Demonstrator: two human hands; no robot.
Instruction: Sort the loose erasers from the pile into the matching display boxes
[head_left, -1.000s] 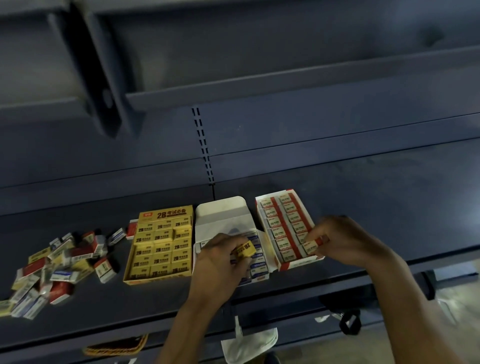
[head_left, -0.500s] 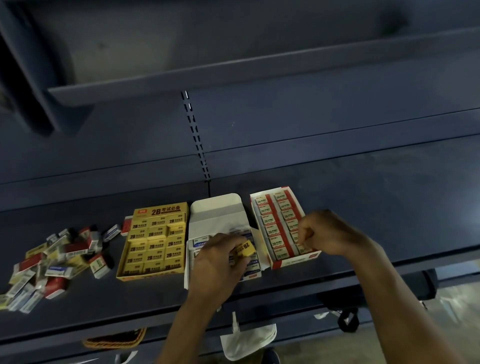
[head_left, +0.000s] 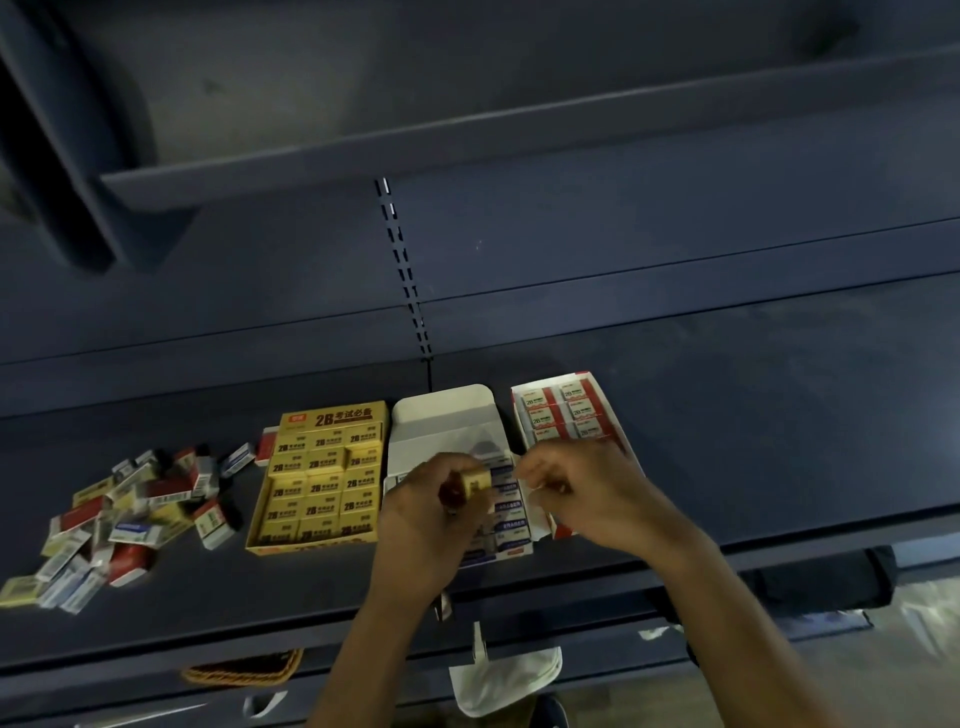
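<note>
Now the left hand (head_left: 426, 519) grips a yellow eraser (head_left: 475, 483) between thumb and curled fingers, just above the front part of the white box (head_left: 447, 423). A reddish piece (head_left: 451, 493) seems to sit deeper in the same hand, but blur hides what it is. The right hand (head_left: 587, 493) hovers over the right edge of the white box with its fingers curled, and I cannot tell whether it pinches anything. To do this step well, I judge that the yellow eraser should go to the left of the white box, printed face up and its long side matching the rows. It should then go down into a free place without pushing the neighbours out of line. The white box has its flap open toward the back and holds erasers with blue sleeves in its front half. Directly left of it, the yellow box (head_left: 322, 483) looks nearly full of yellow 2B erasers in tidy rows. Directly right of it, the red box (head_left: 566, 410) holds red-and-white erasers in two columns. Far to the left of the white box, the pile (head_left: 130, 512) of mixed loose erasers lies on the dark shelf (head_left: 753, 415), so much sorting is not yet done.
</note>
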